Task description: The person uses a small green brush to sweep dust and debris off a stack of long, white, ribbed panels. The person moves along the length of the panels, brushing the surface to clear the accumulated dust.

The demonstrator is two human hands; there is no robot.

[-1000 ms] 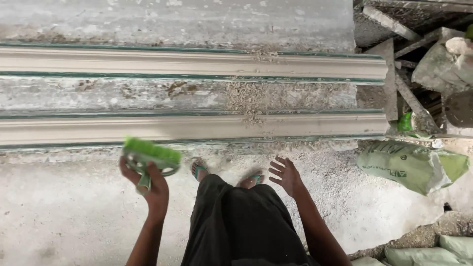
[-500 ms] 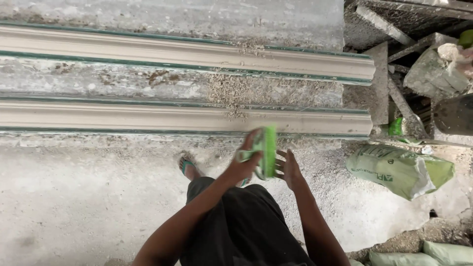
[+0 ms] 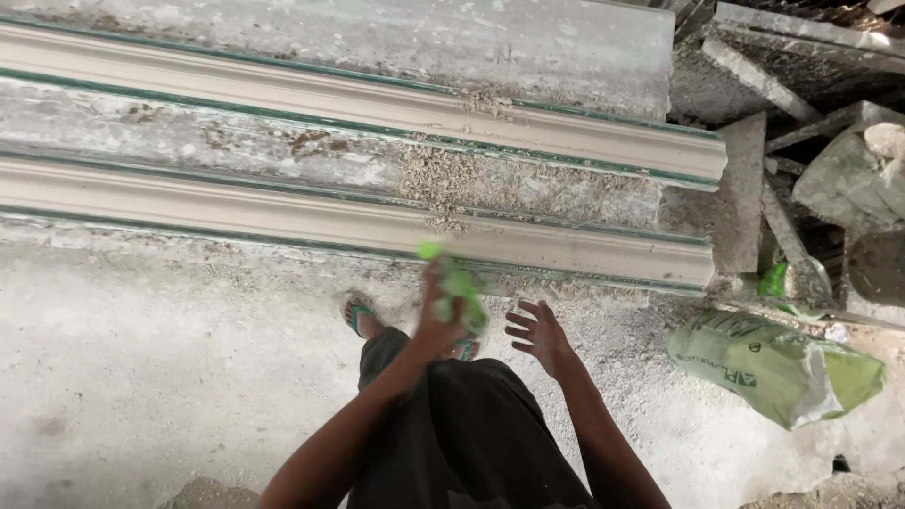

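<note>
The left hand [image 3: 441,325] is clenched around a blurred green tool [image 3: 457,287], just below the nearer moulding [image 3: 330,221]. The right hand [image 3: 539,332] hangs beside it, fingers spread, holding nothing.

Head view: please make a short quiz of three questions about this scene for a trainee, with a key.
1. True or false: the right hand holds the green tool.
2. Which lies nearest to the green sack? A. the far moulding B. the end of the near moulding C. the left foot
3. Fill in: the right hand is ____, with fingers spread, and touches nothing.

Key:
1. False. The left hand grips the green tool; the right hand is empty.
2. B.
3. Open.
</note>
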